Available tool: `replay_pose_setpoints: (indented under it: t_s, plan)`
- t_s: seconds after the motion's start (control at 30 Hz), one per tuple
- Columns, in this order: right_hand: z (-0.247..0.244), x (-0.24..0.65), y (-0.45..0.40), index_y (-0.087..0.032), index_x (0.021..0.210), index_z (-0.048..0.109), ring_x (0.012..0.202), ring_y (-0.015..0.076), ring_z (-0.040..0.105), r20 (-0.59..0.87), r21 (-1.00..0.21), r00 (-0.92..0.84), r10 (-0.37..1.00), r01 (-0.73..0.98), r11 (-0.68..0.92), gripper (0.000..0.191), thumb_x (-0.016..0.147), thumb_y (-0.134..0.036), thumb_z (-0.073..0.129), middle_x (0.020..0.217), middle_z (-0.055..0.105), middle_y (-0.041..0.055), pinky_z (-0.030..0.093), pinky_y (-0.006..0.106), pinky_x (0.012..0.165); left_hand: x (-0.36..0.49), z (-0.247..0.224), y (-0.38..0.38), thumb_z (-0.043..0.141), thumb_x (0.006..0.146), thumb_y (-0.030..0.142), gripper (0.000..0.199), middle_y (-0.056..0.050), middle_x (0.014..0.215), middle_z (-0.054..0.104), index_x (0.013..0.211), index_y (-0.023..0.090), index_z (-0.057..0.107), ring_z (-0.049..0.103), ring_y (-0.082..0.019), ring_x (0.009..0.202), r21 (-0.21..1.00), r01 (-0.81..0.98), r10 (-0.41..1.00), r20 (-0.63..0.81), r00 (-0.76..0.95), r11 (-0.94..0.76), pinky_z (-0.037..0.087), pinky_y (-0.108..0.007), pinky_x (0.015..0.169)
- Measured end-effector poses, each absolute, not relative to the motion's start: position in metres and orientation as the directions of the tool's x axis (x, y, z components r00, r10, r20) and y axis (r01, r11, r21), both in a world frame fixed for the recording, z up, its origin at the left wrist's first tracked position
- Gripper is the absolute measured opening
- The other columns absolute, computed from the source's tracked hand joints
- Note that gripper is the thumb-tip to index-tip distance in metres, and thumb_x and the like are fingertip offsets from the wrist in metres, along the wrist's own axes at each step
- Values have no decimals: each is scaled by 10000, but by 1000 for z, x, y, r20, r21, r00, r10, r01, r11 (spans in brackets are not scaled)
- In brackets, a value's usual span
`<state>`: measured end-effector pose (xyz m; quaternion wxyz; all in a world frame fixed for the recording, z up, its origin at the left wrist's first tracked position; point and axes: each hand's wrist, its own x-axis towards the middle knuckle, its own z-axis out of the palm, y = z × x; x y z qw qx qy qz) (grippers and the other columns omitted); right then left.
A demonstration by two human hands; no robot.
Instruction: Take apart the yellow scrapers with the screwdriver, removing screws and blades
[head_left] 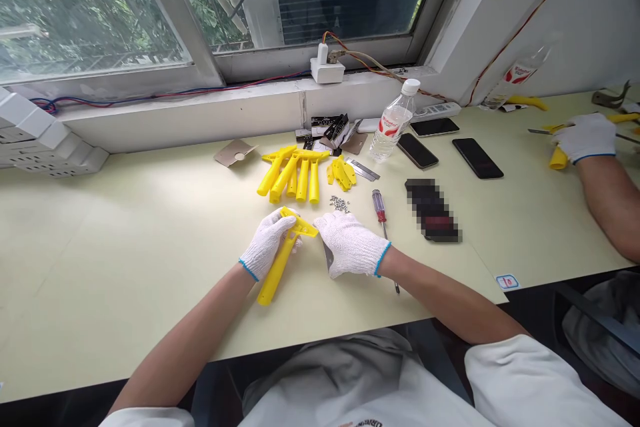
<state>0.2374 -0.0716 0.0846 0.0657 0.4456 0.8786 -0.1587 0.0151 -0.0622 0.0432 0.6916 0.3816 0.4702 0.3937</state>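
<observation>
My left hand (269, 240), in a white knit glove, is closed around the head end of a yellow scraper handle (277, 271), whose grip slants down toward me. Close beside it, my gloved right hand (350, 243) has its fingers curled in over a thin grey metal blade (328, 257); most of that blade is hidden by the glove. Just beyond the right fingers lies a small heap of screws (340, 203). A screwdriver (380, 208) with a clear and red handle rests to the right, its shaft passing behind my right wrist.
Several yellow scraper handles (294, 173) lie farther back, beside yellow plastic pieces (343, 172) and loose blades (364, 169). Behind are black-and-white packets (334, 130). A water bottle (394, 123) and phones (477, 158) stand or lie right. A co-worker's gloved hand (587, 137) works at far right.
</observation>
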Motion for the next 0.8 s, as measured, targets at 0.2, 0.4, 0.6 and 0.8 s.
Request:
replay_pose_setpoints:
  t_s: [0.2,0.4,0.6,0.8]
  plan:
    - [82,237,-66,-139,1161,597,1023,332,592,-291,-200,-613,735,790,580,696,626,-487,874,1147,600,154,495,425,890,15,44,-62,811,889,453,384,11,787,677,1124,207,632,672,-158,558,901,-175,904,-351,245,398,558,-271,522]
    - [77,242,-61,-126,1202,578,1012,326,579,-319,-250,-642,698,767,591,734,623,-482,857,1156,563,156,510,438,923,15,43,-62,800,901,436,359,11,793,681,1124,211,630,673,-158,564,901,-181,904,-346,251,395,560,-269,522]
    - [78,243,-63,-136,1232,574,1059,347,573,-258,-235,-644,720,765,600,810,579,-501,884,1199,560,161,510,444,909,15,41,-62,791,913,431,348,10,788,679,1126,208,631,671,-161,564,903,-184,906,-337,256,387,556,-274,518]
    - [83,239,-66,-139,1205,579,968,310,601,-272,-187,-643,716,765,616,690,628,-402,851,1122,610,132,508,443,895,15,42,-61,800,905,433,358,12,790,680,1123,209,625,673,-161,561,901,-185,904,-341,256,392,557,-272,514]
